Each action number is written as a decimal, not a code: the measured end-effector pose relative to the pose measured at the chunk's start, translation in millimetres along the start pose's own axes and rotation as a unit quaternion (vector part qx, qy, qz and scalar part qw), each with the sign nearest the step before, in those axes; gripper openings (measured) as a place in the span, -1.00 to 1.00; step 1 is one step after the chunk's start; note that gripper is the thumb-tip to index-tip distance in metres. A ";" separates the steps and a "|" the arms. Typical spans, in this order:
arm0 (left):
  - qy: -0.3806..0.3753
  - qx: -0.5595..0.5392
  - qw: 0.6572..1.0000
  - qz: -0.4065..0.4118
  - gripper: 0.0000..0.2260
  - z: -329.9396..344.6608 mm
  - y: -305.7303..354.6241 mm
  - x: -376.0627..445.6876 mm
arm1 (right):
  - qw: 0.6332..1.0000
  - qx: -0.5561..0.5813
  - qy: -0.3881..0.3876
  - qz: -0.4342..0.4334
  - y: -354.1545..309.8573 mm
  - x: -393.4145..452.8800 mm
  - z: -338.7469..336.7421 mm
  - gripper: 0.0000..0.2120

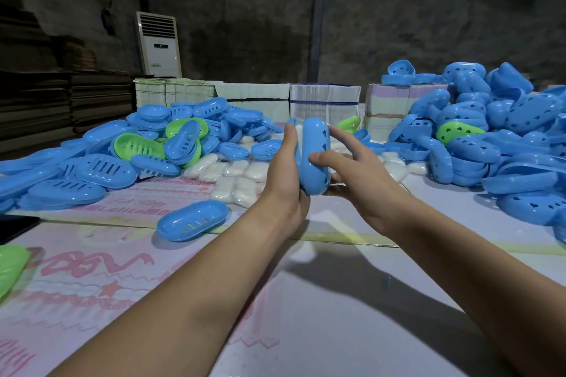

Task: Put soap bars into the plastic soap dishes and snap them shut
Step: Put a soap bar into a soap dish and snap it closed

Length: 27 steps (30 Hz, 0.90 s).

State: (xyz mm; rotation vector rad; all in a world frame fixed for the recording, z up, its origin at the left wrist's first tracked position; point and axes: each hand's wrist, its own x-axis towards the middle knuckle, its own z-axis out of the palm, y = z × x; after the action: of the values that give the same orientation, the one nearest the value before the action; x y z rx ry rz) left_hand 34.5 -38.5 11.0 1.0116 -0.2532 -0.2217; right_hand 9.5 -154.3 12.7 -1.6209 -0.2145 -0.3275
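I hold a blue soap dish (pixel 315 156) upright on its edge above the table, its lid with heart-shaped holes facing right. A white soap bar shows in the gap on its left side. My left hand (pixel 286 180) grips the dish from the left and below. My right hand (pixel 352 168) presses its thumb on the lid, with the fingers spread behind. A loose blue slotted dish base (pixel 193 220) lies on the table to the lower left. Wrapped white soap bars (pixel 235 177) lie in a heap behind it.
A pile of blue and green slotted bases (pixel 128 149) fills the left side. A pile of blue lids with heart holes (pixel 490 137) fills the right. Stacks of flat printed cartons (pixel 324 100) stand at the back. A green dish (pixel 9 266) lies at the left edge, a dark flat object (pixel 15 226) above it.
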 end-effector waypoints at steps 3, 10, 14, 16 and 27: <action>-0.010 0.002 0.999 0.038 -0.53 2.9 0.7 -1.7 | 1.000 0.002 0.011 -0.008 -2.0 0.9 -1.1 -0.43; -0.027 0.016 0.993 0.117 -0.82 4.5 -0.2 1.5 | 0.999 0.001 0.003 -0.040 -4.2 0.1 -5.0 -0.47; -0.039 0.027 0.990 0.131 -0.83 2.3 -1.7 1.1 | 0.998 -0.018 0.012 -0.056 -2.7 -0.6 -4.1 -0.33; -0.045 0.037 0.989 0.137 -0.81 1.5 -2.2 0.8 | 0.998 -0.023 0.011 -0.061 -2.6 -1.1 -4.2 -0.31; -0.022 0.087 0.982 0.163 -0.67 4.6 -3.8 0.4 | 0.994 -0.064 0.010 -0.090 -2.5 -3.1 -6.1 -0.28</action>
State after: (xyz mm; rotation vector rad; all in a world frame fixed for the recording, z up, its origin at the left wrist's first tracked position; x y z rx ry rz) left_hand 33.2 -44.2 10.1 1.1226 -0.4798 0.0782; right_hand 5.3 -160.0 14.4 -1.7285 -0.3310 -0.5035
